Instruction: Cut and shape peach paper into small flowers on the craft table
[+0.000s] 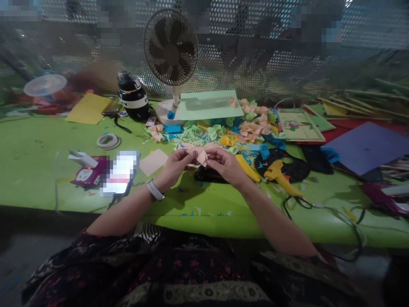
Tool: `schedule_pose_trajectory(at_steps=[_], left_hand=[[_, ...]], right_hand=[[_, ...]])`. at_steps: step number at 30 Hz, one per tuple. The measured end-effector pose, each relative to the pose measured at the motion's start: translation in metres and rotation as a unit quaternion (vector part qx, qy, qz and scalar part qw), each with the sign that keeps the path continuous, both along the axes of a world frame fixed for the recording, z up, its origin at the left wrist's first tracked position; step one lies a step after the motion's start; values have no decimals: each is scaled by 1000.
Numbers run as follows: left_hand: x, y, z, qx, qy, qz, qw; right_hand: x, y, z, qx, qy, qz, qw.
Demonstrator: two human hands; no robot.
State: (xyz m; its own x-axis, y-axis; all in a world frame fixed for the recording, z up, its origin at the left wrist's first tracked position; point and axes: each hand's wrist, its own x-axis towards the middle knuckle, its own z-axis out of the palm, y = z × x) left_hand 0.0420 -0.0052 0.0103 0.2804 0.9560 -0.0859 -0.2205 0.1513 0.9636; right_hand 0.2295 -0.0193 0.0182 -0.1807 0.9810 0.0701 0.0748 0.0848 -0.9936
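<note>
Between my two hands, above the front middle of the green table [191, 200], is a small peach paper piece [202, 158]. My left hand [179, 165] pinches its left side with thumb and fingers. On the right side, the fingers of my right hand [226, 165] close on the same piece. A black object [211, 175] lies under the hands, partly hidden by them. Flat on the table left of my left hand is a peach paper square [153, 162]. Behind the hands spread green paper pieces [215, 131] and folded peach pieces [254, 128].
A lit phone [120, 172] and tape roll [108, 141] lie left. Behind stand a black bottle [134, 100] and a fan [171, 51]. Rightward are a yellow glue gun [281, 177] with its cable, a yellow tool [247, 168] and a purple sheet [367, 147].
</note>
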Motion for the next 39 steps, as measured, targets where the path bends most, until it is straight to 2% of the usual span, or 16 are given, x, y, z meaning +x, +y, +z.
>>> schedule_pose_trajectory(at_steps=[17,39], left_hand=[[2,-4,5,-13,-6,-7,1000],[2,-4,4,-16,-2,-7,1000]], right_hand=[[0,-4,1,29,-26,18,999],[1,-5,4,34,-37,32,998]])
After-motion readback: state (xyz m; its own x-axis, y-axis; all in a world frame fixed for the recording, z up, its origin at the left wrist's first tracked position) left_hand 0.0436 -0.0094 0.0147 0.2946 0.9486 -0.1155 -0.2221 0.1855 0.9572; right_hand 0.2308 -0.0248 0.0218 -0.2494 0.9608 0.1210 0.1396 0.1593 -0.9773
